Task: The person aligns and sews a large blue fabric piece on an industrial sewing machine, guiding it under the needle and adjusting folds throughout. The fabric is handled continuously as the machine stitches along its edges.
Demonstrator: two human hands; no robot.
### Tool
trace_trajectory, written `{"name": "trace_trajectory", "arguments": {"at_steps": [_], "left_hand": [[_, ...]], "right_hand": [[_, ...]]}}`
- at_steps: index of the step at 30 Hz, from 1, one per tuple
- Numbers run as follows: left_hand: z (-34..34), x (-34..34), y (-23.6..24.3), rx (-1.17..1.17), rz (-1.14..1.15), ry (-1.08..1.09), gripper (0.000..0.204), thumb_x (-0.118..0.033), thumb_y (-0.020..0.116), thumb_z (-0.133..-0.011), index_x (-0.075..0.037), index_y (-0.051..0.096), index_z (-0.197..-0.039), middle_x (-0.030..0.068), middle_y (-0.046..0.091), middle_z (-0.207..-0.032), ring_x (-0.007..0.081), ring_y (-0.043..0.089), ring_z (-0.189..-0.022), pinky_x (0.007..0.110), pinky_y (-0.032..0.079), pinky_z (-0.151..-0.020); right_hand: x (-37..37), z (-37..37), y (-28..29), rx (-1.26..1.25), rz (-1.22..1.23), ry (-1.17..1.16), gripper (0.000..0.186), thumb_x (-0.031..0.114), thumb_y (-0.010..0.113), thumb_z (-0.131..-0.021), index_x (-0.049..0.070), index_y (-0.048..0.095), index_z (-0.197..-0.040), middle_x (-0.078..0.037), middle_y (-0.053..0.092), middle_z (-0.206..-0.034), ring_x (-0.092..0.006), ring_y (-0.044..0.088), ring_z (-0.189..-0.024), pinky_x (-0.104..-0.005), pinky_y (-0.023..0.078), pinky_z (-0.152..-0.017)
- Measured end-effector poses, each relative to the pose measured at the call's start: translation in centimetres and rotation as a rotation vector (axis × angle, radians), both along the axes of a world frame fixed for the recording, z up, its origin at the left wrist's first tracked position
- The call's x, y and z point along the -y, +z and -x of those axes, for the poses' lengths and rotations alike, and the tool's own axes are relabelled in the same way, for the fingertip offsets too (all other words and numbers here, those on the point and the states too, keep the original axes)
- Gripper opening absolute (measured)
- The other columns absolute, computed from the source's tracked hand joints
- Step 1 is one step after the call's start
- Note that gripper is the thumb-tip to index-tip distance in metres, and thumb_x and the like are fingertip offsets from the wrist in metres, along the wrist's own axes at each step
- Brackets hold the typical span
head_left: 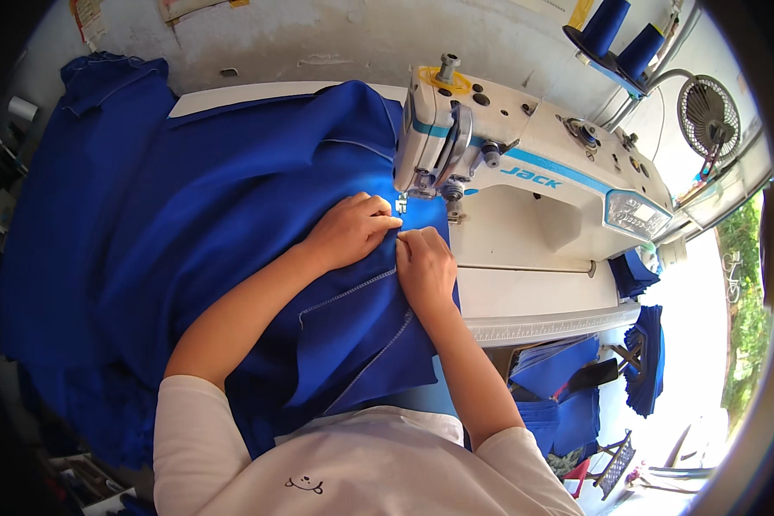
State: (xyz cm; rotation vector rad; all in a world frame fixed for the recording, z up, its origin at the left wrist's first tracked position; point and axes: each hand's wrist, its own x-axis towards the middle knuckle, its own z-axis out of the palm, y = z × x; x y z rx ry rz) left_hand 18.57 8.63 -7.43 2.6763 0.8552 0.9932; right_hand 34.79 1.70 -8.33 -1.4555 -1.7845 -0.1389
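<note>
Blue fabric (224, 189) with pale overlocked edges covers the left of the sewing table and hangs over its front. Close in front of the presser foot (401, 205) of a white sewing machine (490, 138), my left hand (353, 230) has its fingers closed on the fabric, thumb and fingertips together. My right hand (427, 265) pinches the cloth just below and to the right, fingers bent downward. Both hands' fingertips nearly meet by the needle, which is too small to make out. A lit patch of cloth lies under the machine head.
Thread cones (606, 27) stand on a holder at the upper right, near a small fan (708, 116). The table edge (550, 325) carries a ruler strip. Stacked blue pieces (559, 378) lie below it at the right. A wall (318, 43) rises behind the table.
</note>
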Motion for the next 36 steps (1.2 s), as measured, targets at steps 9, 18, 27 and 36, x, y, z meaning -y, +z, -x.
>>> {"name": "trace_trajectory", "arguments": {"at_steps": [9,18,27,36], "left_hand": [[2.4,3.4,0.3,0.097,0.184,0.026,0.023,-0.003,0.065,-0.082,-0.008,0.071,-0.104,0.0084,0.065,-0.108,0.0283,0.059,-0.099,0.036,0.049,-0.087],[12.7,23.9,-0.9,-0.182,0.137,0.763,0.045,-0.014,0.063,-0.087,-0.001,0.059,-0.130,0.0185,0.056,-0.133,0.0369,0.055,-0.116,0.044,0.043,-0.100],[19.5,10.6,2.5,-0.481,0.063,0.857,0.038,-0.017,0.060,-0.091,-0.001,0.061,-0.125,0.0128,0.060,-0.131,0.0299,0.056,-0.117,0.042,0.042,-0.096],[4.1,-14.6,-1.3,-0.478,0.066,0.718,0.030,-0.017,0.050,-0.084,0.002,0.072,-0.093,0.0197,0.063,-0.115,0.0341,0.056,-0.113,0.048,0.040,-0.101]], "right_hand": [[4.5,-1.5,1.8,-0.062,0.068,0.140,0.024,0.010,0.069,-0.083,0.007,0.068,-0.106,-0.009,0.061,-0.091,-0.0290,0.060,-0.083,-0.0392,0.051,-0.074],[16.2,-3.9,1.2,-0.273,0.493,0.170,0.056,0.017,0.070,-0.088,0.001,0.050,-0.137,-0.014,0.058,-0.071,-0.0262,0.054,-0.053,-0.0359,0.044,-0.050],[15.9,-6.0,0.3,-0.590,0.673,0.398,0.017,0.004,0.058,-0.095,0.005,0.068,-0.109,-0.007,0.051,-0.059,-0.0143,0.048,-0.050,-0.0250,0.038,-0.049],[15.8,-3.2,-1.2,-0.560,0.619,0.426,0.015,0.001,0.054,-0.095,0.005,0.067,-0.099,-0.007,0.055,-0.063,-0.0159,0.053,-0.052,-0.0270,0.041,-0.050]]}}
